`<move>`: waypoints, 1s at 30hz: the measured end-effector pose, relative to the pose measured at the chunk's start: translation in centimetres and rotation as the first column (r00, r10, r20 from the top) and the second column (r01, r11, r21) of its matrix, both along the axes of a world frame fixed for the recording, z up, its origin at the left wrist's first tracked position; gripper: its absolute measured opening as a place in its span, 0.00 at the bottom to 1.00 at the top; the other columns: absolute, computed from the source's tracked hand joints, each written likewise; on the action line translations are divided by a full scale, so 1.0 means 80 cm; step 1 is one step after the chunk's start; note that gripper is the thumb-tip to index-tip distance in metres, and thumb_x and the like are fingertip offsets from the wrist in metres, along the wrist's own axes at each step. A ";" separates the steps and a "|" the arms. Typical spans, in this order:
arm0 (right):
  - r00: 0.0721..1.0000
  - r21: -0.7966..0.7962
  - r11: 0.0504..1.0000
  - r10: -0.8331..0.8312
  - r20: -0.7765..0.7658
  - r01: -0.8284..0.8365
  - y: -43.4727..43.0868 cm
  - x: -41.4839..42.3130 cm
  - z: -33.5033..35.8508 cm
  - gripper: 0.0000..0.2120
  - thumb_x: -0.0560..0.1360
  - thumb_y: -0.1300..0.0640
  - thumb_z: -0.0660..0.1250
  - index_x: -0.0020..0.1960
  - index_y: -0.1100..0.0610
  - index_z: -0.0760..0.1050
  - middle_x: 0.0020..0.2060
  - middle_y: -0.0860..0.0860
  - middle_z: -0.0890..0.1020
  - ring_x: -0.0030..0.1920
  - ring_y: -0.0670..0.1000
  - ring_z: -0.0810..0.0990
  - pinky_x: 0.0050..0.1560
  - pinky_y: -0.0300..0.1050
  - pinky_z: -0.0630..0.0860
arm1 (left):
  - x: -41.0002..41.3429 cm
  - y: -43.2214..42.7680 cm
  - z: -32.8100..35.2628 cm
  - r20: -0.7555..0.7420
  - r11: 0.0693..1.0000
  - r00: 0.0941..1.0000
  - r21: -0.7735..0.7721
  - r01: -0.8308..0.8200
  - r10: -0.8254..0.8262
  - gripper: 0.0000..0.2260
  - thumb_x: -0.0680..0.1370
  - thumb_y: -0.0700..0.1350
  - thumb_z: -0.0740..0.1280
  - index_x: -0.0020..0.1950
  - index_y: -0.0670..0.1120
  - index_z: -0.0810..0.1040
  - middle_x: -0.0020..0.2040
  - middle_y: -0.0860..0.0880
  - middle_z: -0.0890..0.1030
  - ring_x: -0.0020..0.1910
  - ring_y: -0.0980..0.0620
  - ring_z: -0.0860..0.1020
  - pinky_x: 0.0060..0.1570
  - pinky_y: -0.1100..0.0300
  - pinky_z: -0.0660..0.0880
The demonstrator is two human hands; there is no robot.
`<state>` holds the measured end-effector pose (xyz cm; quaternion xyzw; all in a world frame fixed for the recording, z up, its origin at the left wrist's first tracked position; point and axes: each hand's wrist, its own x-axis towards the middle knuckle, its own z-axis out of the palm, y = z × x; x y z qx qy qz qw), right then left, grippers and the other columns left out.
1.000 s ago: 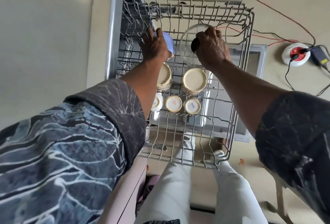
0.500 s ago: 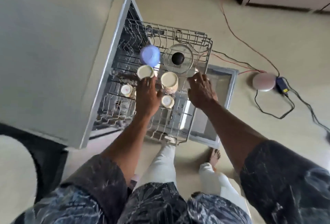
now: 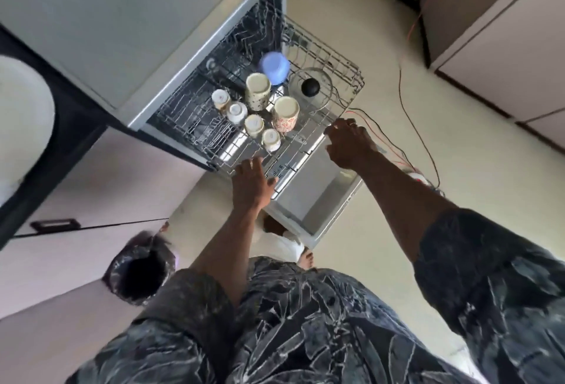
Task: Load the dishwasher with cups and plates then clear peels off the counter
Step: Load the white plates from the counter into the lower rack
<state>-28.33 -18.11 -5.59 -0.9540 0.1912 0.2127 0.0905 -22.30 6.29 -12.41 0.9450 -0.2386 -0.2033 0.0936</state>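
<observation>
wire metal rack [image 3: 308,151], glass lid [image 3: 310,86], glossy cups [image 3: 258,88]

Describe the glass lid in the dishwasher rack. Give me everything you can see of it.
The glass lid is round and clear, with a thin metal-looking rim and a black round knob at its centre. It lies knob up in the far right corner of the pulled-out wire rack, resting on the wires, beside the blue cup. Only the rack seems to touch it.
</observation>
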 end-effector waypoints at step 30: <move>0.959 0.163 0.946 0.284 -0.002 -0.280 -0.170 0.078 -0.116 0.18 0.79 0.52 0.56 0.57 0.62 0.78 0.56 0.61 0.78 0.61 0.63 0.75 0.59 0.49 0.71 | -0.077 -0.196 -0.011 -0.090 0.678 0.674 0.170 -0.715 0.733 0.30 0.76 0.56 0.69 0.72 0.44 0.68 0.71 0.40 0.69 0.68 0.38 0.68 0.64 0.46 0.70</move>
